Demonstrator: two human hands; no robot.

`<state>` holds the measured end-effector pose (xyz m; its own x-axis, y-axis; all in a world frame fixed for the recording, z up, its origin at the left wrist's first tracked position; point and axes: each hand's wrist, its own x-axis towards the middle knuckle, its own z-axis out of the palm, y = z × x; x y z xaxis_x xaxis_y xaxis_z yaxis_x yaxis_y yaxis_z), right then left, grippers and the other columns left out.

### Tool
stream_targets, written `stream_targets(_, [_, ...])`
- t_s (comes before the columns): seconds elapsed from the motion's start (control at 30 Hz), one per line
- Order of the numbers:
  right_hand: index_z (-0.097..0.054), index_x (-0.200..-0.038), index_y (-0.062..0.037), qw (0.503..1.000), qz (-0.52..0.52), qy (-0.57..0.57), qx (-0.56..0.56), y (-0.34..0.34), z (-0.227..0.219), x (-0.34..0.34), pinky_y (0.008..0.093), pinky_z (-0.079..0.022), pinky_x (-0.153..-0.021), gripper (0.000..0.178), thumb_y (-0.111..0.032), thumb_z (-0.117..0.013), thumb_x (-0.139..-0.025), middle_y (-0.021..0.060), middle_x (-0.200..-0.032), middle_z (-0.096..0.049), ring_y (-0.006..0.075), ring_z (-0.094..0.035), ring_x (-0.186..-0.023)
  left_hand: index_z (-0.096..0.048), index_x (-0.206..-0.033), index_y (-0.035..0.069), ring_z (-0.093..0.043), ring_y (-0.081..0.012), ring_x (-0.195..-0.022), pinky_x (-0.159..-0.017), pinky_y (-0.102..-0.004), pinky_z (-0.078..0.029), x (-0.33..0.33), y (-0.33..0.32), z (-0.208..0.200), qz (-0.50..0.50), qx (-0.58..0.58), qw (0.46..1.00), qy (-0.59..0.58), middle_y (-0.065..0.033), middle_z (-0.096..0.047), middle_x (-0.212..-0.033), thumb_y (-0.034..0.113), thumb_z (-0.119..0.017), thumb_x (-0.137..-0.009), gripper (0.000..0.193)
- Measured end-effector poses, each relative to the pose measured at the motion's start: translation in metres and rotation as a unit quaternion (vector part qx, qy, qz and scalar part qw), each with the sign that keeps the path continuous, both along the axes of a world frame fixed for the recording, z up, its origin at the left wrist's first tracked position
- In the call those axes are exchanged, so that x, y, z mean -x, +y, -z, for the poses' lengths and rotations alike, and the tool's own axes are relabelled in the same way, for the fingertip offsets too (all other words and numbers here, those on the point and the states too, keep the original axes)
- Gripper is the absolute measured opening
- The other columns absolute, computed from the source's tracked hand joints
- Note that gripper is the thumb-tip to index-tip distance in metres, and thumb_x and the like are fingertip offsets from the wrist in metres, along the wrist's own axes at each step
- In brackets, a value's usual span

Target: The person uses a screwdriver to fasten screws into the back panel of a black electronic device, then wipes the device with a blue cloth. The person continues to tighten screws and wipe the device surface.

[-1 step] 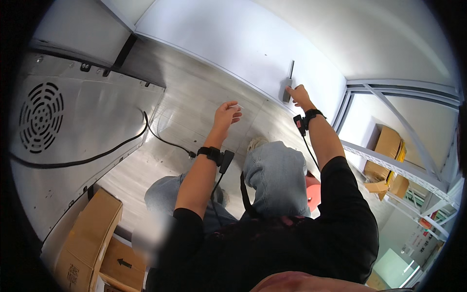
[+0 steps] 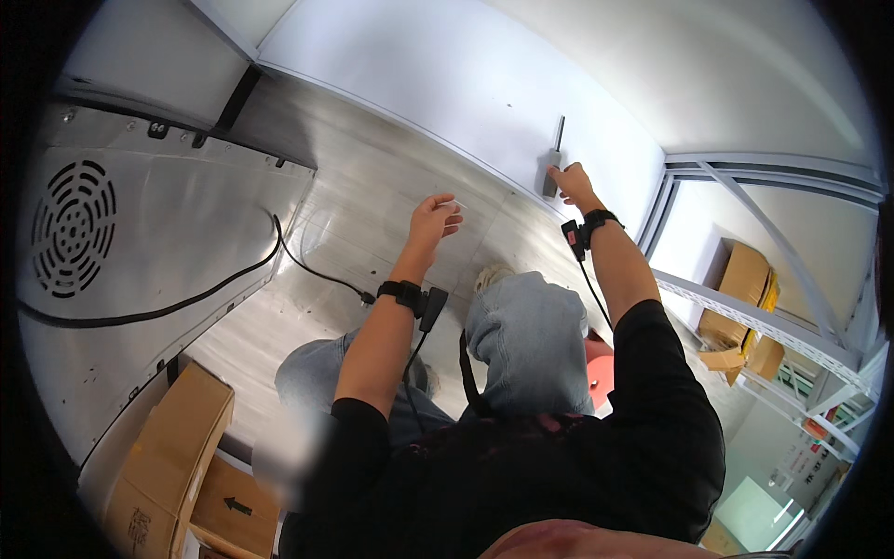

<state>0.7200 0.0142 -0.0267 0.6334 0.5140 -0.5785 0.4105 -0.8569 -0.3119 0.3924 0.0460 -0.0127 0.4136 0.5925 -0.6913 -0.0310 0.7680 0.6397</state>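
Note:
My right hand [image 2: 574,183] is closed round the lower part of a grey block-shaped device [image 2: 552,170] with a thin dark rod rising from its top. The device is in front of the white panel [image 2: 419,70]; whether it touches the panel I cannot tell. My left hand [image 2: 434,224] hovers over the floor with curled fingers. Something thin and white shows at those fingertips, too small to name. Black straps with small modules and cables are on both my wrists.
A metal cabinet [image 2: 130,214] with a round vent stands at left, a black cable [image 2: 186,303] crossing it toward the floor. Cardboard boxes [image 2: 172,456] sit at lower left. A white metal rack [image 2: 764,307] at right has an opened carton [image 2: 742,270] beyond it. Something red [image 2: 601,363] lies beside my knee.

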Motion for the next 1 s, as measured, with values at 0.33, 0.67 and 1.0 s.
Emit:
stream_targets(0.33, [-0.063,-0.083,0.0051,0.998,-0.019,0.056,-0.018,0.009,0.036,-0.021,0.0315,-0.049,-0.046,0.038,-0.031,-0.069,-0.075,0.012,-0.067,-0.062,0.0209,-0.06,-0.054,-0.053,-0.12,0.006,-0.062,-0.0163,-0.089,-0.077,-0.029,-0.052,0.001,0.033,0.022,0.022,-0.04,0.999,-0.001,-0.0075,-0.062,-0.104,0.016,-0.055,-0.091,0.031])
stream_targets(0.67, [-0.057,-0.097,-0.0014,0.976,0.015,0.099,-0.195,0.047,-0.082,0.019,0.0362,-0.054,-0.057,0.041,-0.039,-0.062,-0.082,0.0098,-0.08,-0.061,0.0209,-0.063,-0.067,-0.05,-0.126,0.005,-0.062,-0.016,-0.093,-0.081,-0.0301,-0.05,0.078,0.059,-0.061,0.022,-0.102,0.994,-0.019,-0.0079,-0.062,-0.108,0.02,-0.054,-0.092,0.038])
stream_targets(1.0, [-0.059,-0.088,-0.0085,0.861,-0.085,0.28,-0.417,0.064,-0.29,0.216,0.021,-0.037,-0.053,0.016,-0.023,-0.064,-0.085,-0.004,-0.069,-0.052,0.0063,-0.047,-0.058,-0.05,-0.127,0.005,-0.061,-0.0183,-0.1,-0.084,-0.0308,-0.049,0.156,0.075,-0.195,0.003,-0.216,0.975,-0.059,-0.0091,-0.061,-0.114,0.019,-0.049,-0.094,0.036])
